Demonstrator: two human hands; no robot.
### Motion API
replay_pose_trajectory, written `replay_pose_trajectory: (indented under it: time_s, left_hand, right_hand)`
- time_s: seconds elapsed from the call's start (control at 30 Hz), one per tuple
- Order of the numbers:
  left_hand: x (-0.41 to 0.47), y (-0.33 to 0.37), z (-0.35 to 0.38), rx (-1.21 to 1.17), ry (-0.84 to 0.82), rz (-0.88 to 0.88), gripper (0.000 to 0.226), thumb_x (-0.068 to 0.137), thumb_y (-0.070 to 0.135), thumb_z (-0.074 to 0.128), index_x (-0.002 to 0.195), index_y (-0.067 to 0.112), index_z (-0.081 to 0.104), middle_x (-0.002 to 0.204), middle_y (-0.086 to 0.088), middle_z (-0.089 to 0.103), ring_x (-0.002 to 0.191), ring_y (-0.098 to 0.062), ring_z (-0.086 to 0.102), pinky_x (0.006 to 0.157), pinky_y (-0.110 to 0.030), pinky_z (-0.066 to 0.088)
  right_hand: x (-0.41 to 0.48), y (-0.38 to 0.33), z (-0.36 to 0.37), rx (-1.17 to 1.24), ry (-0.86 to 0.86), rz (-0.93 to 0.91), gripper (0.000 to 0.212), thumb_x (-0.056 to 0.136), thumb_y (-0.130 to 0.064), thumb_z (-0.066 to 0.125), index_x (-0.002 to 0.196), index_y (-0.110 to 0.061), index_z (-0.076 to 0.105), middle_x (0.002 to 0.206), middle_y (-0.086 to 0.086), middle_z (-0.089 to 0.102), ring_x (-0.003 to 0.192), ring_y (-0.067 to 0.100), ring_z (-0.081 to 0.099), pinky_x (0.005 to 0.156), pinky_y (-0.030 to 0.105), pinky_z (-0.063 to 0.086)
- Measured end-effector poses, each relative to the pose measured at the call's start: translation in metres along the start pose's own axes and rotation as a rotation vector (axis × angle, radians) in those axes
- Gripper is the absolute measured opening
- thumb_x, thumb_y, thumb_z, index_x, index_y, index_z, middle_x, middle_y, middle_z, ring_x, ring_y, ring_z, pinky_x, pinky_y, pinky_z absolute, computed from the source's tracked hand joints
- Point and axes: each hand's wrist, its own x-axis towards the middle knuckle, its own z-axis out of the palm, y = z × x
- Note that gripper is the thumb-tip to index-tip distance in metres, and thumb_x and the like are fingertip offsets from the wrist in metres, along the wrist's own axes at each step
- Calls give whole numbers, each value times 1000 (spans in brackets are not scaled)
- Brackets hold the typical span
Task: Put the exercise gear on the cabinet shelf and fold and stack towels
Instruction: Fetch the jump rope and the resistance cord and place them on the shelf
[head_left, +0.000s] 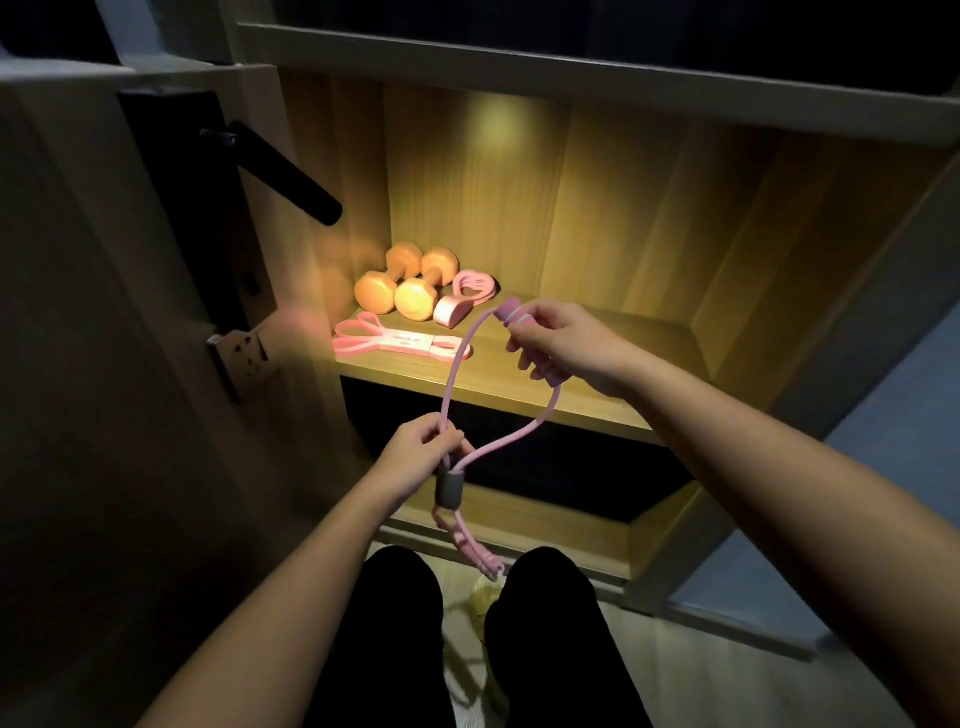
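My left hand has its grip pinched on the pink tube just above the grey sleeve. My right hand has its grip wrapped round the tube's handle (the lower loop dangles between my knees). The tube hangs in front of the shelf, where two dumbbells, a heart piece and bands lie at the left.
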Motion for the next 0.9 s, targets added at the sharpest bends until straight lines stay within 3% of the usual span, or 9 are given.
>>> replay_pose_trajectory:
  time_s: [0.1, 0.2, 0.33, 0.43, 0.5, 0.6, 0.73, 0.9]
  left_hand:
    - [3, 10, 6, -69, 132, -6, 10, 94, 14, 58, 104, 12, 59, 101, -2, 63, 85, -13, 65, 62, -17, 51]
    - [9, 30, 5, -114, 384, -28, 7, 94, 17, 58, 100, 19, 60, 101, 0, 61, 88, -14, 62, 63, -20, 50]
    - [16, 51, 3, -179, 353, -94, 14, 96, 21, 53, 99, 15, 66, 95, 0, 63, 87, -16, 61, 65, -25, 47]
    - [18, 54, 2, -204, 464, -125, 12, 95, 20, 57, 104, 13, 59, 93, -1, 61, 83, -16, 63, 67, -27, 53]
    - [20, 53, 2, -267, 416, -161, 13, 96, 21, 54, 97, 10, 61, 85, -3, 63, 72, -15, 62, 66, -27, 55]
    - [23, 57, 8, -284, 233, -213, 25, 96, 26, 50, 86, 13, 69, 73, 1, 60, 62, -11, 53, 56, -24, 46]
    - [29, 60, 7, -219, 228, -247, 28, 86, 44, 64, 83, 16, 71, 67, 3, 48, 58, -11, 40, 54, -25, 36]
    - [38, 59, 1, -169, 195, -274, 39, 82, 50, 70, 98, 14, 68, 84, 1, 55, 73, -13, 48, 62, -26, 41]
  right_hand:
    - [2, 6, 2, 44, 38, 60, 6, 98, -22, 54, 97, -18, 58, 89, 5, 66, 55, 3, 61, 51, 20, 50]
    - [3, 10, 8, 63, 34, 73, 5, 94, -21, 60, 98, -18, 60, 90, 7, 67, 61, 9, 62, 55, 23, 52]
    - [5, 13, 15, 55, 33, 129, 11, 93, -17, 57, 103, -15, 61, 94, 12, 65, 71, 19, 57, 57, 25, 46]
    - [5, 18, 19, 100, -1, 146, 11, 93, -14, 53, 98, -19, 62, 84, 8, 59, 69, 16, 52, 57, 25, 43]
    - [5, 23, 23, 130, -3, 139, 19, 92, -10, 57, 108, -19, 63, 80, 7, 57, 63, 14, 50, 54, 24, 42]
    - [8, 30, 27, 60, 57, 155, 52, 84, -10, 73, 131, -14, 52, 95, 11, 65, 67, 18, 60, 58, 27, 52]
    - [8, 39, 31, 5, 111, 196, 52, 72, -18, 84, 111, -17, 49, 95, 9, 69, 69, 20, 70, 54, 28, 56]
    - [7, 50, 41, 83, 54, 151, 53, 77, -17, 80, 116, -20, 46, 90, 8, 72, 68, 20, 72, 59, 29, 59]
